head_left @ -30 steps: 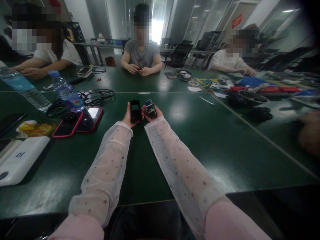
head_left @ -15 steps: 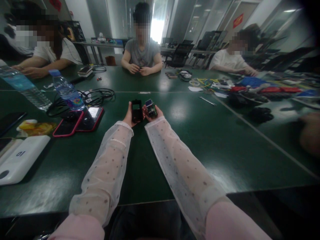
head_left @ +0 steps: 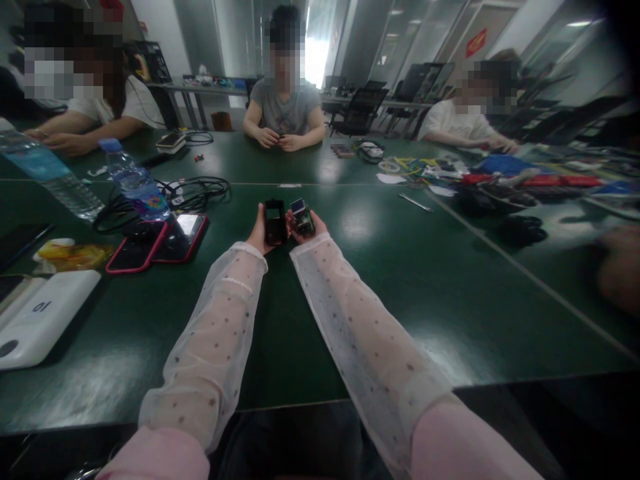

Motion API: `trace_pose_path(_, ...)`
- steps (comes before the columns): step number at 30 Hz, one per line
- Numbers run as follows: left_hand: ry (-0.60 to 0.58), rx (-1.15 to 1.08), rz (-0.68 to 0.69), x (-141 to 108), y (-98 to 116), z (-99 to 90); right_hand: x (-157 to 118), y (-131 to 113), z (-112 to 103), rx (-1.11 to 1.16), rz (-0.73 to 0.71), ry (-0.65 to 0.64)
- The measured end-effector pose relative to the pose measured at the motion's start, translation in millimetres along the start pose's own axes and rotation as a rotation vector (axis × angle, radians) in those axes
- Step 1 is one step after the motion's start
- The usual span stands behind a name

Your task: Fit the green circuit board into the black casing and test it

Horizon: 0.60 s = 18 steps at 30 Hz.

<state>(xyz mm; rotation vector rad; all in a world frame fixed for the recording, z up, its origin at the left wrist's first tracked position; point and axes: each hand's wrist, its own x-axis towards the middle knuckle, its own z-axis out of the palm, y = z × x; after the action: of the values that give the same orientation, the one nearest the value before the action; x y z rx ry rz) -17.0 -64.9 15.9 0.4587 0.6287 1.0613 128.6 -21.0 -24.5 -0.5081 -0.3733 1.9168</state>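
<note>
My left hand [head_left: 259, 233] is closed around a black plastic casing [head_left: 275, 233] with a rectangular window in its upper part, held upright above the green table [head_left: 310, 320]. Close to its right, my right hand [head_left: 316, 228] grips a small circuit board [head_left: 301, 217] that carries a little screen at its top. Casing and board are side by side, the board tilted slightly. Most of the fingers behind both parts are hidden.
On the left lie two red-edged phones [head_left: 137, 248], a white power bank [head_left: 47, 320], water bottles [head_left: 135, 177] and black cables [head_left: 210, 189]. To the right are a wrench [head_left: 415, 203] and a heap of wires and tools [head_left: 530, 175]. A person in grey [head_left: 285, 110] sits opposite; others sit left and right.
Almost nothing differs. Both hands keep hold of the casing and the board in nearly the same place, with only a very slight shift.
</note>
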Motion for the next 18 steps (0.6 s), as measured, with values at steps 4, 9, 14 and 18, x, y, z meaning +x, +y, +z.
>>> trace_pose_path(4,0.017,0.013,-0.012,4,0,-3.8,0,0,2,-0.001,0.004,0.02)
trace_pose_path(9,0.061,0.011,-0.004,13,0,-14.1,-1,1,5,-0.013,-0.012,0.071)
trace_pose_path(14,0.085,-0.073,0.031,21,-3,-22.7,-1,2,9,-0.051,-0.058,0.134)
trace_pose_path(18,0.141,-0.074,0.045,23,-5,-24.9,0,-5,15,-0.128,-0.128,0.139)
